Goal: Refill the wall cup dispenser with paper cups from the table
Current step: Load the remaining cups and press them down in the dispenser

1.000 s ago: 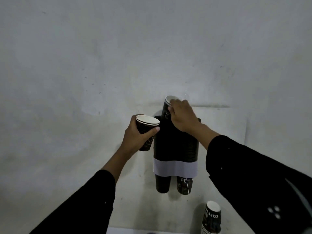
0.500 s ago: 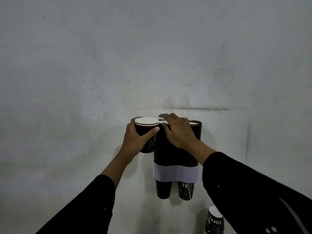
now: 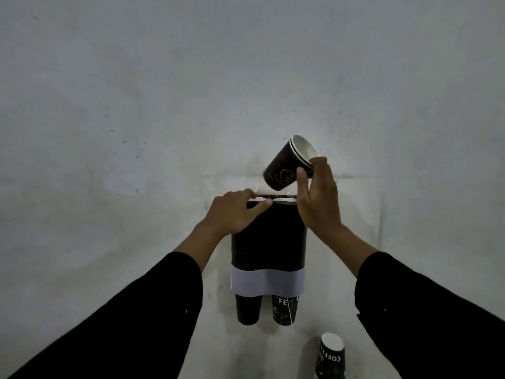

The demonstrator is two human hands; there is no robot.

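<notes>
A black twin-tube cup dispenser (image 3: 269,242) with a white band hangs on the wall. One black cup bottom (image 3: 247,310) and one printed cup bottom (image 3: 284,310) stick out below it, and white cup rims show at its top. My left hand (image 3: 235,214) rests on the top of the left tube, fingers stretched over the rim. My right hand (image 3: 318,198) pinches two nested black paper cups (image 3: 289,165) near their rims. They are tilted with mouths up and to the right, just above the right tube.
A stack of printed paper cups (image 3: 330,356) stands on the table at the bottom right, below the dispenser. The grey wall (image 3: 164,105) fills the rest of the view. My black sleeves reach in from both lower corners.
The cup my right hand was pushing has gone down into the dispenser. The nested cups passed from my left hand to my right, now raised and tilted. My left hand moved onto the dispenser top.
</notes>
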